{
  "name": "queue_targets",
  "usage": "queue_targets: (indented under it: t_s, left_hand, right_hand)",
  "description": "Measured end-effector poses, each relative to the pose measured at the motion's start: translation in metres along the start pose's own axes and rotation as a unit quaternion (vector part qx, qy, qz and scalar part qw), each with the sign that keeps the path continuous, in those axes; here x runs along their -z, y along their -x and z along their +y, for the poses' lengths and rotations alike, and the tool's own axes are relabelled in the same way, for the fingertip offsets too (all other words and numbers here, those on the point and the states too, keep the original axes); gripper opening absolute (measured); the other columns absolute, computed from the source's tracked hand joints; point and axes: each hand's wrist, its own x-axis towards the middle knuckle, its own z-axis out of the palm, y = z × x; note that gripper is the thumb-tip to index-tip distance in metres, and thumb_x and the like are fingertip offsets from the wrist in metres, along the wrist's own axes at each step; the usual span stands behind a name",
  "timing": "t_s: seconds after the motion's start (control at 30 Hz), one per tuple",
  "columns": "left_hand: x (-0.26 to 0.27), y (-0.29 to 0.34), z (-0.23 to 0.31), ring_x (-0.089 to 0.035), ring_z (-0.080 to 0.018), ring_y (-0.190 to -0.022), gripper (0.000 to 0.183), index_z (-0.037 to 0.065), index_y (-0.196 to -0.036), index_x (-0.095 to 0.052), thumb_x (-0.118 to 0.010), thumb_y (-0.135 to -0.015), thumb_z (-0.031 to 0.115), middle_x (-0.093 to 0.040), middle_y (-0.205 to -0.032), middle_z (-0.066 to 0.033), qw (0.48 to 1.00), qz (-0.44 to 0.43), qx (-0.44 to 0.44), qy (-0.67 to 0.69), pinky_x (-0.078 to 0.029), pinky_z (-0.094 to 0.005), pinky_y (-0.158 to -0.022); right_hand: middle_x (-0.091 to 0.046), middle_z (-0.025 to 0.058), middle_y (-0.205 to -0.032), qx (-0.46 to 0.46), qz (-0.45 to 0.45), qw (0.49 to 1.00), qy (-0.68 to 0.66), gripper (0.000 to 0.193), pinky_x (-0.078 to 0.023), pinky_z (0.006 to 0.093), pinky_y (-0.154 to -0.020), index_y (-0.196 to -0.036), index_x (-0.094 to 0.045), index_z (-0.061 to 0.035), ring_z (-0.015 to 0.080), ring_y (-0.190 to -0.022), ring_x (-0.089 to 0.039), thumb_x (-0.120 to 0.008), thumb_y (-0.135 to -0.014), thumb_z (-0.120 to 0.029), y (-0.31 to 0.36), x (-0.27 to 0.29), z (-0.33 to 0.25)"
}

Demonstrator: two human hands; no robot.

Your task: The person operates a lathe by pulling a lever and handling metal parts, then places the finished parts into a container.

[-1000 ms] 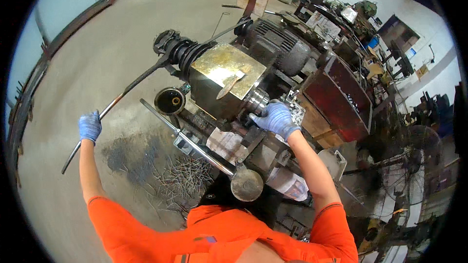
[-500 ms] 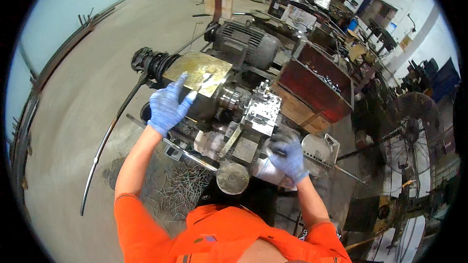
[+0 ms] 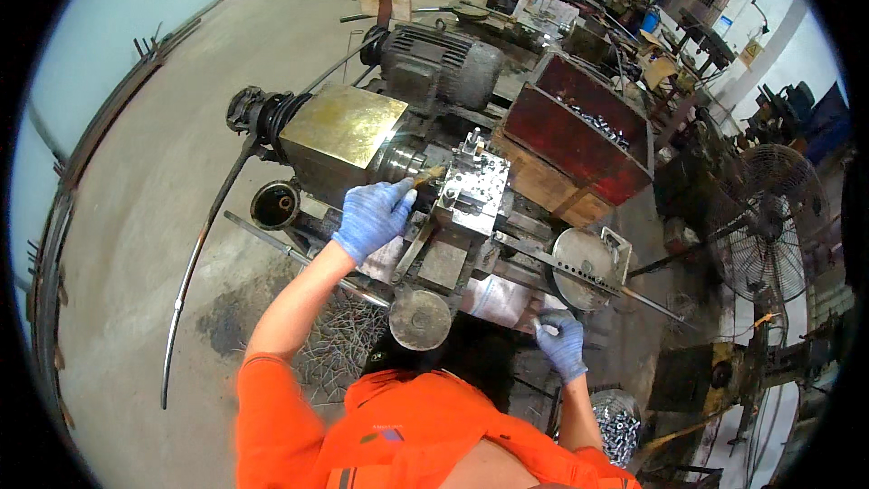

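Note:
My left hand [image 3: 373, 221], in a blue knitted glove, is closed round a small brush [image 3: 429, 176] with tan bristles. The bristles reach between the shiny spindle chuck [image 3: 400, 161] and the metal fixture block [image 3: 475, 188], which is strewn with chips. Behind that hand lies the brass-coloured plate [image 3: 344, 124] on top of the spindle housing. My right hand [image 3: 561, 344], gloved with darkened fingertips, is low on the right beside a pale cloth [image 3: 496, 300]. Its fingers are drawn together; whatever they hold is too small to make out.
A red bin [image 3: 579, 131] of small metal parts stands on wood behind the fixture. Below my right forearm sits a container of shiny parts [image 3: 619, 427]. A perforated bar [image 3: 557, 263] and a round disc [image 3: 420, 320] jut toward me. A fan [image 3: 765, 222] stands right.
My left hand has left the brass-coloured plate and come right and nearer, bringing the brush to the chuck. My right hand has drawn back from the fixture, down and to the right.

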Motion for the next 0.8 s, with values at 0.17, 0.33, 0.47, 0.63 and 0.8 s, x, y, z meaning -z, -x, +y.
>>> queue_targets:
  t_s: [0.17, 0.33, 0.47, 0.63, 0.8]
  left_hand:
    - [-0.024, -0.002, 0.005, -0.058, -0.0287, -0.058, 0.024, 0.011, -0.094, -0.066, -0.054, -0.084, 0.029, -0.058, -0.062, -0.0117, 0.998, -0.057, 0.025, -0.033, -0.045, -0.0401, -0.052]
    - [-0.001, 0.011, 0.002, -0.058, -0.0272, -0.055, 0.022, 0.011, -0.095, -0.065, -0.055, -0.083, 0.027, -0.058, -0.062, -0.0109, 0.995, -0.076, -0.009, -0.059, -0.044, -0.0399, -0.05]
    - [0.04, 0.012, -0.001, -0.056, -0.0269, -0.053, 0.023, 0.01, -0.098, -0.064, -0.056, -0.084, 0.026, -0.057, -0.062, -0.0106, 0.997, 0.05, -0.015, -0.055, -0.042, -0.0387, -0.048]
    - [0.063, -0.004, -0.036, -0.06, -0.0272, -0.058, 0.018, 0.007, -0.094, -0.067, -0.062, -0.08, 0.017, -0.063, -0.071, -0.0129, 0.989, 0.13, 0.029, -0.061, -0.047, -0.0345, -0.053]
    - [0.057, -0.001, -0.056, -0.06, -0.0264, -0.058, 0.024, 0.011, -0.099, -0.066, -0.059, -0.083, 0.027, -0.062, -0.07, -0.0112, 0.986, 0.093, 0.04, -0.131, -0.046, -0.0364, -0.053]
  right_hand:
    - [-0.064, 0.0131, -0.078, 0.02, 0.004, 1.0, 0.0, 0.013, -0.047, 0.0358, -0.072, -0.07, -0.066, -0.0049, 0.0301, -0.079, -0.06, -0.073, -0.065, -0.015, -0.001, 0.001, -0.001]
    - [-0.064, 0.0128, -0.074, -0.017, -0.016, 1.0, 0.006, 0.012, -0.047, 0.035, -0.072, -0.069, -0.066, -0.0044, 0.0296, -0.077, -0.061, -0.072, -0.066, -0.015, 0.002, 0.005, -0.003]
    - [-0.064, 0.0125, -0.073, -0.013, 0.019, 1.0, -0.019, 0.012, -0.047, 0.0347, -0.072, -0.069, -0.066, -0.0038, 0.0288, -0.076, -0.062, -0.071, -0.067, -0.014, -0.003, 0.006, 0.002]
    - [-0.065, 0.0124, -0.076, -0.03, 0.013, 0.999, -0.018, 0.012, -0.047, 0.0349, -0.073, -0.069, -0.065, -0.0035, 0.0288, -0.076, -0.062, -0.072, -0.065, -0.013, -0.01, 0.007, 0.014]
    - [-0.065, 0.0121, -0.077, -0.024, 0.012, 0.999, 0.023, 0.011, -0.048, 0.0338, -0.071, -0.069, -0.065, -0.0038, 0.0273, -0.075, -0.063, -0.072, -0.065, -0.011, -0.011, 0.015, 0.009]
